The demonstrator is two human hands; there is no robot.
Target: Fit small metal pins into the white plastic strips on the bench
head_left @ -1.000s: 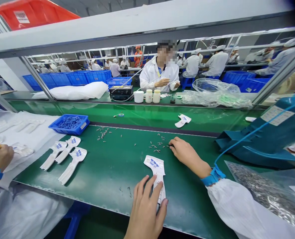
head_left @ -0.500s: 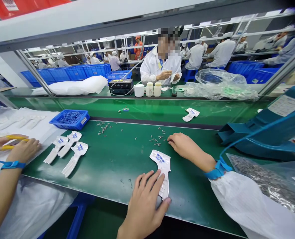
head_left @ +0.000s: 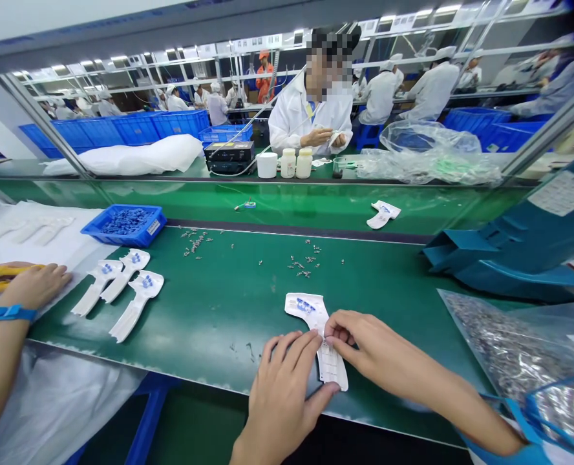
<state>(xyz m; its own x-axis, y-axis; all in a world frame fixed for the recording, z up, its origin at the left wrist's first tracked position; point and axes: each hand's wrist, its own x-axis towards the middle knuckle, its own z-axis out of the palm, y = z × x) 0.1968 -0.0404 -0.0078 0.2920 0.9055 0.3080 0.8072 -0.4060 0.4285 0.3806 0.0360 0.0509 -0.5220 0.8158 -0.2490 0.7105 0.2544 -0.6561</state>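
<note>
A white pistol-shaped plastic shell half (head_left: 330, 367) lies on the green bench in front of me, with blue pieces in its wide end. My left hand (head_left: 287, 391) holds the handle part down, fingers along its left edge and thumb by its lower end. Over the middle of the shell, my right hand (head_left: 359, 339) pinches with thumb and forefinger; whatever sits between the fingertips is too small to make out. Beyond the hands are scattered small metal parts (head_left: 304, 265), with another loose group (head_left: 197, 242) farther left.
Three similar shells (head_left: 139, 303) lie left, near a blue tray (head_left: 154, 226) of small blue parts. A neighbour's hand (head_left: 35, 284) is beside yellow-handled pliers (head_left: 3, 284). Right are a teal bin (head_left: 490, 265) and a bag of metal parts (head_left: 524, 349). Another shell (head_left: 382, 214) lies beyond the bench edge.
My right hand has moved from the small metal parts down to the shell, its fingertips now on the shell's middle. The shell is slightly turned; my left hand stays on it.
</note>
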